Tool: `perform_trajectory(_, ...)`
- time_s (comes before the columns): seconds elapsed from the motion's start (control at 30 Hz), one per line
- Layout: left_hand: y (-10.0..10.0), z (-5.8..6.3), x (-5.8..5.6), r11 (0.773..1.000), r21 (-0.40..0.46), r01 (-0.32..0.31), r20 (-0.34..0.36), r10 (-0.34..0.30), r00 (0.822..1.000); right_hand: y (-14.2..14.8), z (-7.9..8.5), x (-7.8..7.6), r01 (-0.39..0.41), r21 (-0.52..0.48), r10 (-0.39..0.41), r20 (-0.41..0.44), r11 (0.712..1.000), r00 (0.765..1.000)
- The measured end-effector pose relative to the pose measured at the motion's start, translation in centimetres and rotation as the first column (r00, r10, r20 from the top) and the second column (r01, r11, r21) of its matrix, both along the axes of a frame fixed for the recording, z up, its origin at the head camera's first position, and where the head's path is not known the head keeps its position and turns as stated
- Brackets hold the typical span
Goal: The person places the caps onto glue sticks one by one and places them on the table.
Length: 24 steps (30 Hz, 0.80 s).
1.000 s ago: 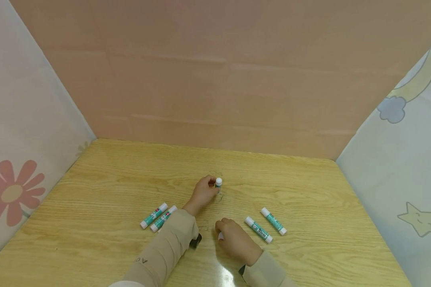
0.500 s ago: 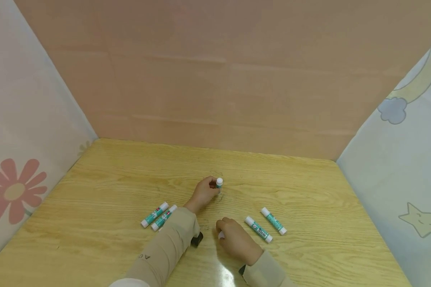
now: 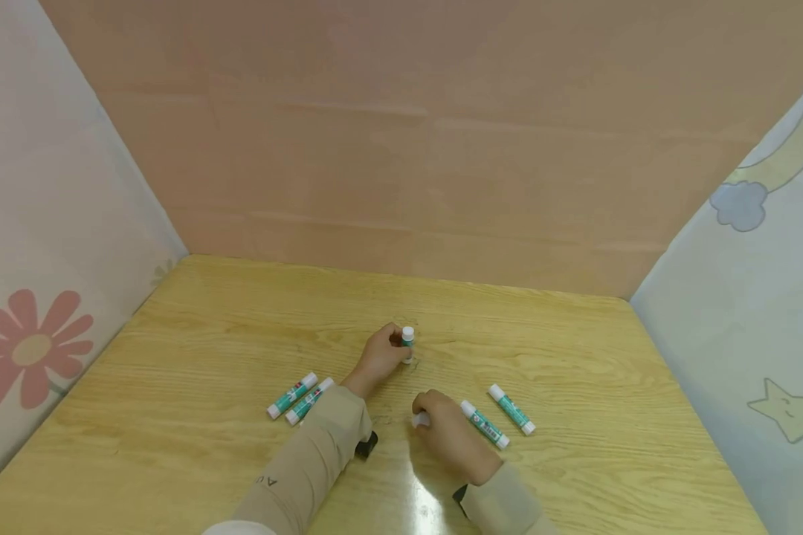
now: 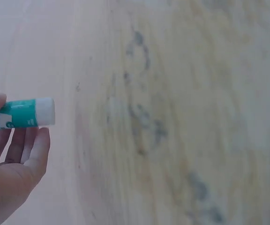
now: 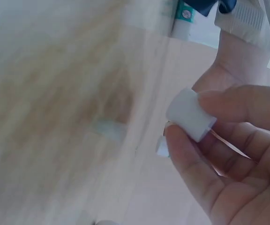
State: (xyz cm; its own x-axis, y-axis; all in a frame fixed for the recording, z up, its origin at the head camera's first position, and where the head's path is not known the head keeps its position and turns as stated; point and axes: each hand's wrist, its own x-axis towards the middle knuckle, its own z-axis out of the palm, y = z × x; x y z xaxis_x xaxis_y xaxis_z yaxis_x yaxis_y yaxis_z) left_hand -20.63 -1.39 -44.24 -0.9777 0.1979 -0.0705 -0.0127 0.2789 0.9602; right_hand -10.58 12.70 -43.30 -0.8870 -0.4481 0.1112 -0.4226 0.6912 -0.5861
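Observation:
Near the middle of the table, my left hand (image 3: 380, 358) holds a green-and-white glue stick (image 3: 407, 343) upright between thumb and fingers. In the left wrist view the thumb lies on the green label of that glue stick (image 4: 25, 114), its white end sticking out past the fingers. Closer to me, my right hand (image 3: 450, 438) pinches a short white glue stick cap (image 5: 190, 115) between thumb and index finger. From above, most of the cap is hidden under the right hand. The two hands are apart.
Two glue sticks (image 3: 292, 395) (image 3: 310, 401) lie side by side left of my left forearm, one partly covered by the sleeve. Another two glue sticks (image 3: 485, 424) (image 3: 511, 409) lie right of my right hand. A brown backdrop (image 3: 408, 163) stands behind the wooden table (image 3: 241, 312).
My right hand has lifted and shifted slightly forward and right with the white cap. The left hand stays in place with its glue stick. The head view has tilted a little.

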Motion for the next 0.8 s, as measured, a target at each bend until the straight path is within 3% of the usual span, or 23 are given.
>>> perform_trajectory(0.33,-0.5,0.2,0.9,0.999,0.046,0.028,0.027,-0.03,0.999,0.2,0.8,-0.1,0.048,-0.021,-0.049,-0.061,0.999,0.997)
perform_trajectory(0.8,-0.9,0.0,2.5,0.99,0.106,0.095,-0.081,-0.086,0.993,0.6,1.3,-0.2,0.144,-0.195,-0.174,-0.146,0.97,0.974)
